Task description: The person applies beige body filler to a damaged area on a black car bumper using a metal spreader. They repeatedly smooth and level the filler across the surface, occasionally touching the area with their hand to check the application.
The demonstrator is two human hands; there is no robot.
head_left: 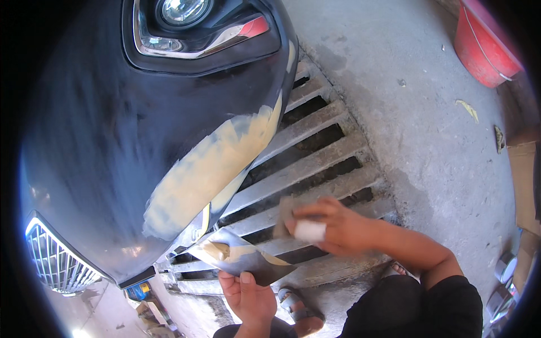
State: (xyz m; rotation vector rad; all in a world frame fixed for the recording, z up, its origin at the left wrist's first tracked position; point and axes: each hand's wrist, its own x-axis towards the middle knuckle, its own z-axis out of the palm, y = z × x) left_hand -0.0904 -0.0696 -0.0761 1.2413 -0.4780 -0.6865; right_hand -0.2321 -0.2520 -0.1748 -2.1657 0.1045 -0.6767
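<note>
My left hand (248, 299) grips a dark flat board (264, 268) smeared and dolloped with beige putty (217, 251), just below the dark car bumper (90, 146). My right hand (332, 225), blurred by motion, holds a thin greyish flat spreader (284, 217) to the right of the board, over the slatted drain; a white object or wrap (309, 231) shows among its fingers, too smeared to make out. On the bumper's right corner lies a broad patch of beige filler (197, 169), below the headlight (183, 11).
A concrete slatted drain (304, 163) runs beside the bumper. A red bucket (482, 50) stands at upper right, cardboard (518, 186) and cans (504, 267) along the right edge. The car's grille (59, 259) is at lower left, and my sandalled foot (298, 312) is below.
</note>
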